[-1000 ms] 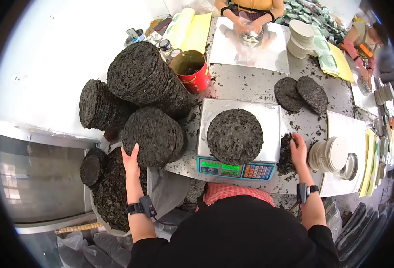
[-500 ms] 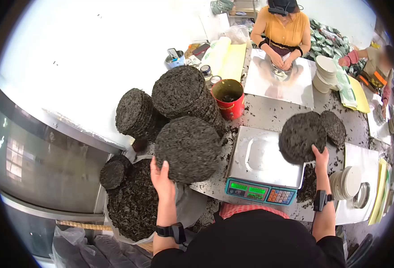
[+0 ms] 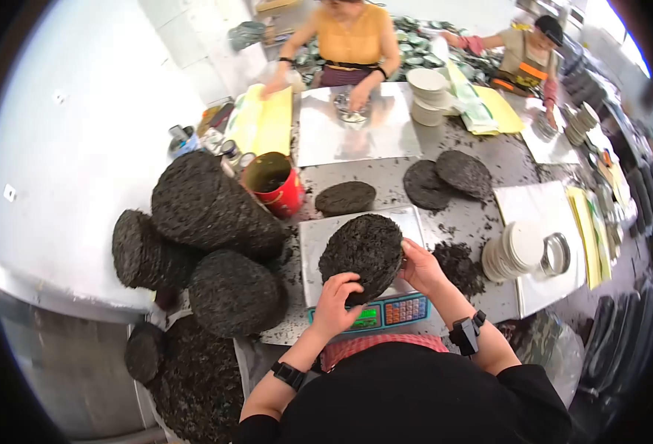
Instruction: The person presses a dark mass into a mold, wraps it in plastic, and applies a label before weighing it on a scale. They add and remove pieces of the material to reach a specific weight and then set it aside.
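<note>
Both my hands are on a dark round pressed tea cake [image 3: 363, 251], held tilted above the weighing scale [image 3: 309, 260]. My left hand [image 3: 337, 305] has its fingers curled at the near lower edge. At the right edge, my right hand [image 3: 421, 266] grips the cake, its fingers partly hidden behind it. The scale's green display [image 3: 369, 318] is lit, partly covered by my left hand. Just behind the scale lies another tea cake [image 3: 345, 198]. Farther right, a flat cake [image 3: 424, 186] is partly overlapped by a second one [image 3: 466, 175].
Tall stacks of cakes [image 3: 215, 200] stand left, beside a red bucket [image 3: 286, 196]. Loose dark leaves fill a bag [image 3: 201, 377] below. White discs [image 3: 519, 248] and a metal ring [image 3: 556, 254] are right. Two people [image 3: 350, 37] [image 3: 526, 59] work across the table.
My hands, earlier apart with a cake at each, have come together on one cake over the scale. A cake now lies behind the scale. The view has shifted.
</note>
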